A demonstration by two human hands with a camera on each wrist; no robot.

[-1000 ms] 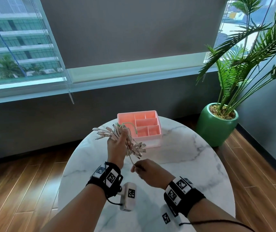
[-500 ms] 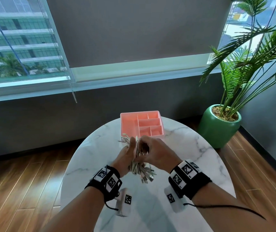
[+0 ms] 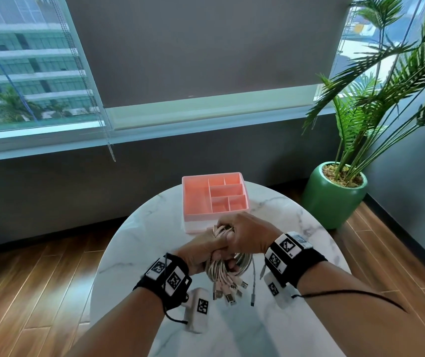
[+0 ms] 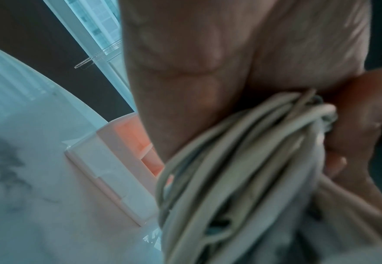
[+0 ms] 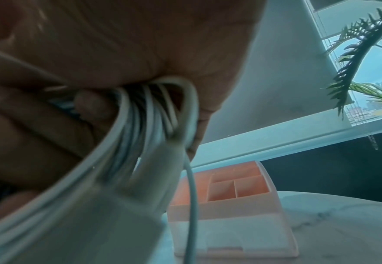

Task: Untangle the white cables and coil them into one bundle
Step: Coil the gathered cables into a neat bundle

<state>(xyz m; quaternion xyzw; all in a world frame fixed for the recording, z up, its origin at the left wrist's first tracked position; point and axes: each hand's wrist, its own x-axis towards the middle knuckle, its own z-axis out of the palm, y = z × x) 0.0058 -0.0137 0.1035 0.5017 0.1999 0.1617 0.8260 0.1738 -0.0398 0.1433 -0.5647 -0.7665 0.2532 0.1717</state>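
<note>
Left hand [image 3: 201,251] and right hand [image 3: 247,234] both grip the white cables [image 3: 225,273]

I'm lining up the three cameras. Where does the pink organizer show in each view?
Head: pink organizer at centre, on the table just beyond both hands.
Left wrist: lower centre-left, partly hidden behind the left hand.
Right wrist: lower centre-right, behind the cables.
Shared landmark: the marble table.

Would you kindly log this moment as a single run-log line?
left hand: grips white cables | right hand: grips same bundle | plugs dangle above marble table | pink organizer: behind hands
</note>
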